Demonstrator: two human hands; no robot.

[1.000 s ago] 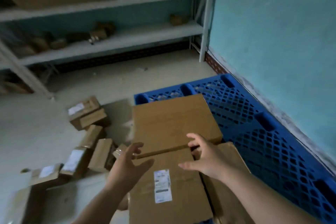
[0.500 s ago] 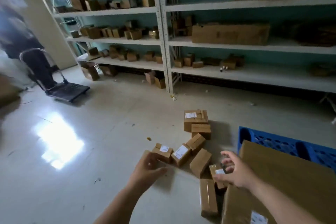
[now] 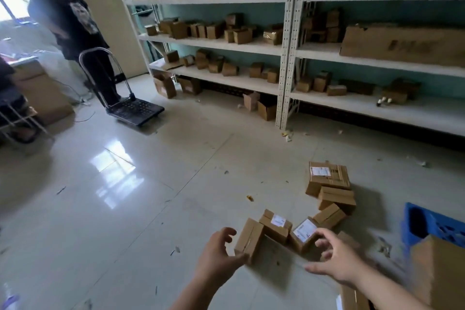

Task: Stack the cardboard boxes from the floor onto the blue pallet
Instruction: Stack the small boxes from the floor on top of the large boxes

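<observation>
From the head camera I see both my hands held out low over the tiled floor (image 3: 125, 209), palms turned toward each other. My left hand (image 3: 218, 257) has its fingers (image 3: 227, 233) spread and loosely curled, holding nothing; its thumb lies just at the near lower corner of a small plain cardboard box (image 3: 249, 239), though I cannot tell whether it touches the card. My right hand (image 3: 336, 263) is likewise spread wide and empty, its fingertips (image 3: 320, 243) hovering in front of a labelled box (image 3: 303, 234) that stands tilted on the floor. Between those two sits another labelled box (image 3: 275, 225), touching the plain one. Further back and to the right a narrow box (image 3: 329, 215) leans beside the tilted one, then a flat box (image 3: 337, 197), and beyond it a larger taped box (image 3: 328, 177) with a white label. At the right edge a corner of the blue pallet (image 3: 417, 221) shows, with a big carton (image 3: 440, 267) resting on it. Along the back wall white shelves (image 3: 281, 45) carry many more small cartons. At the far left another person in dark clothes (image 3: 70, 20) stands behind a folding hand trolley (image 3: 136, 108).
</observation>
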